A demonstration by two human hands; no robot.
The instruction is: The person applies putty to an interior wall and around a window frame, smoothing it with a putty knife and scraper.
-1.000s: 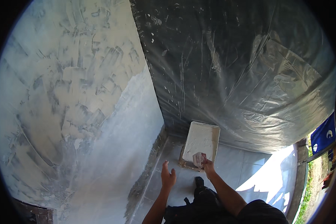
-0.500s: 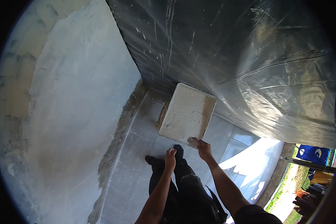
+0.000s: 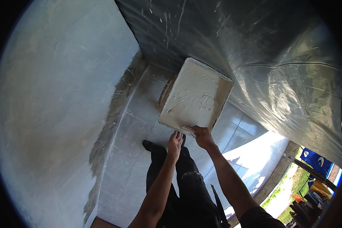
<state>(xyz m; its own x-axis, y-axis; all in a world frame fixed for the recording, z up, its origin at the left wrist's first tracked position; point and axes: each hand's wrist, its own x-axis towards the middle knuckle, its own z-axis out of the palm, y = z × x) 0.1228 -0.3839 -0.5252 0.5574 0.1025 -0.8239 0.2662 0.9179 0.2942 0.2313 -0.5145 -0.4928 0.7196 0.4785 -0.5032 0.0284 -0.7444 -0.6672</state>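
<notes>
A shallow rectangular tub [image 3: 197, 91] holds a smooth, wet, cream-coloured plaster-like mix with small pits and a ring mark in it. My right hand [image 3: 204, 137] is over the tub's near edge, closed on a flat, mix-smeared scraper [image 3: 187, 130] whose blade is low over the mix; whether it touches is unclear. Just outside the near rim, my left hand [image 3: 174, 143] has its fingers stretched out towards the tub and holds nothing that I can see. The tub rests on a round brownish support [image 3: 165, 95], mostly hidden beneath it.
A wall with a pale skim coat [image 3: 60, 98] rises at the left, its bottom strip rough and dark. Splashed plastic sheeting [image 3: 277, 68] hangs behind and right of the tub. My legs stand on grey floor tiles [image 3: 131, 129]. Sunlit ground and a blue cloth [image 3: 316, 157] show at right.
My right hand has brought the scraper forward and left, over the tub's near edge. My left hand has moved up to the rim, its fingers uncurling. The view has shifted, bringing the tub nearer.
</notes>
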